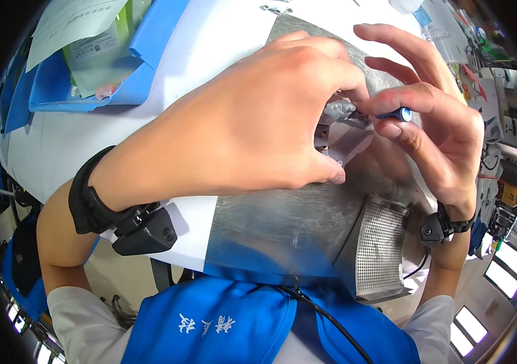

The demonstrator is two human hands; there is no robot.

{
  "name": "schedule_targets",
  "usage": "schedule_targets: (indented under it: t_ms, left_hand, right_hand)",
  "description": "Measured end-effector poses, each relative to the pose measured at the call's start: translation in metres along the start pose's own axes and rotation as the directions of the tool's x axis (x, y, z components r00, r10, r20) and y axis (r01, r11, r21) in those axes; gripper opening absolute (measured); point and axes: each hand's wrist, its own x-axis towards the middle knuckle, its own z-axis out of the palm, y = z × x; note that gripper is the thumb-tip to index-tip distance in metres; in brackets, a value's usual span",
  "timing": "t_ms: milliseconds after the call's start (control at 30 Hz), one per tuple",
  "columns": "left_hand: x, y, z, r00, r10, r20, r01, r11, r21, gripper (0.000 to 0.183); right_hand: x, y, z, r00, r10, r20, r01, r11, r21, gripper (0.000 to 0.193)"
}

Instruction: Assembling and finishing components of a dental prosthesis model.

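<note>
My left hand [276,115] curls over the metal work plate, its fingers closed around a small grey metallic piece [339,110]. Much of that piece is hidden behind the hand; a pale, see-through flat part [349,142] shows below it. My right hand [443,115] pinches a thin blue cylinder [401,114] between thumb and index finger, its round end turned toward the right. The other fingers of this hand are raised and spread. The blue cylinder is close beside the grey piece; whether they touch, I cannot tell.
Beneath my hands lies a scratched metal plate [270,224] on a white table [191,60]. A perforated metal tray [381,242] stands at its near right. Blue bins [94,97] with papers and packets sit at the far left. Several small metal parts [276,9] lie at the back.
</note>
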Motion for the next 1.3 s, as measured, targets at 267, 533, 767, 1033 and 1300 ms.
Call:
schedule_targets:
  t_ms: [267, 533, 767, 1033, 1300]
  left_hand:
    - [-0.002, -0.006, 0.005, 0.997, 0.039, -0.06, -0.041, 0.998, -0.041, 0.061]
    - [-0.001, -0.005, 0.002, 0.998, 0.06, -0.032, -0.059, 0.998, 0.014, 0.058]
    - [0.004, 0.006, -0.006, 0.995, -0.049, 0.084, 0.046, 0.998, 0.031, 0.059]
    - [0.005, 0.007, -0.007, 0.995, -0.047, 0.086, 0.04, 0.996, 0.08, 0.059]
    - [0.009, 0.011, -0.005, 0.991, -0.07, 0.11, 0.064, 0.996, 0.056, 0.059]
  right_hand:
    - [0.003, 0.005, -0.007, 0.999, -0.015, 0.052, 0.014, 1.0, 0.019, 0.054]
    - [0.007, 0.0, -0.002, 0.995, -0.068, 0.071, 0.072, 0.995, -0.063, 0.029]
    - [0.005, -0.004, -0.008, 0.995, -0.036, 0.09, 0.05, 0.986, -0.16, 0.027]
    - [0.001, -0.007, -0.01, 0.998, -0.008, 0.062, 0.022, 0.973, -0.228, 0.027]
    - [-0.003, -0.006, -0.009, 0.98, -0.197, -0.004, 0.183, 0.92, -0.346, 0.019]
